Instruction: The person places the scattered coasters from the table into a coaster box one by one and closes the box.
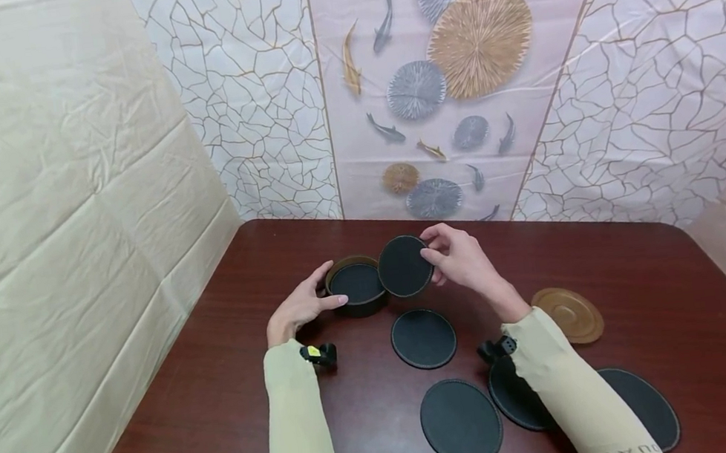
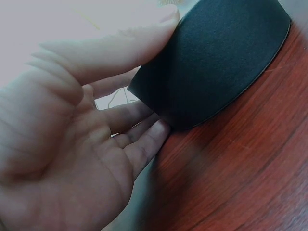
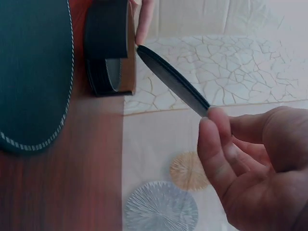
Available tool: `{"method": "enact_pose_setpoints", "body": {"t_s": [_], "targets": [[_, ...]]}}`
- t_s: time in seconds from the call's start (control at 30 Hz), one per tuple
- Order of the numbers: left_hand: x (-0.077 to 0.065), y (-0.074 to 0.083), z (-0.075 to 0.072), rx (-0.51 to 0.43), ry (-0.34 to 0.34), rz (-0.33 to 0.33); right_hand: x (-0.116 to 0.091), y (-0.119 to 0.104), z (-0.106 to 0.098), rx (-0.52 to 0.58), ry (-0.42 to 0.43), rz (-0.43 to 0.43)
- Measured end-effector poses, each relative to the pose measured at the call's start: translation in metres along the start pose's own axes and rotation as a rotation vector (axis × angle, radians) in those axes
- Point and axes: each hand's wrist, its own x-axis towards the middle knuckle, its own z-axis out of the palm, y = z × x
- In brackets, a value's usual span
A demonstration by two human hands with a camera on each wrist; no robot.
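My left hand (image 1: 301, 308) grips the near-left side of a round black coaster holder (image 1: 364, 307), thumb on one side and fingers on the other. The holder has a brown inner wall, and a black round surface shows inside it. Between thumb and fingers of my right hand (image 1: 464, 260) is a black round coaster (image 1: 403, 267), pinched by its right edge. This coaster is tilted, its left edge overlapping the holder's right rim in the head view. From the right wrist, the coaster (image 3: 173, 79) appears nearly edge-on beside the holder's cut-out wall (image 3: 108, 31).
A black coaster (image 1: 423, 338) lies on the dark red-brown table (image 1: 209, 408) just in front of the holder. Nearer are another coaster (image 1: 462, 423) and two more partly under my right sleeve (image 1: 576, 389). A brown round lid (image 1: 568, 315) lies at the right.
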Motion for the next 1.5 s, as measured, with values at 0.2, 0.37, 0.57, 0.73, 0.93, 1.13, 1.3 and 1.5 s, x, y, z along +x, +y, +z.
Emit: {"method": "enact_pose_setpoints", "body": {"t_s": [0.2,0.37,0.57,0.73,0.93,1.13,1.3,1.5], "targets": [[-0.007,0.014,0.001,-0.004,-0.025,-0.021,0.004,0.0,0.014,0.077,0.023,-0.005],[-0.012,0.023,0.0,0.018,-0.036,-0.023,0.009,0.001,0.023,0.152,0.03,-0.021],[0.003,0.002,-0.001,0.014,-0.02,-0.015,0.013,0.001,0.032,0.256,0.018,0.003],[0.005,-0.004,0.001,0.015,-0.005,0.0,0.016,0.002,0.041,0.318,-0.004,0.024],[0.003,-0.005,0.002,0.018,0.008,0.009,0.021,0.004,0.052,0.362,-0.028,0.056],[0.004,-0.005,0.001,0.017,0.015,0.01,0.023,0.003,0.063,0.36,0.006,0.046],[0.004,-0.005,0.0,0.0,0.008,0.005,0.024,0.003,0.073,0.357,0.009,0.039],[0.005,-0.005,-0.001,-0.006,0.01,0.011,0.027,0.004,0.083,0.348,-0.001,0.046]]}}
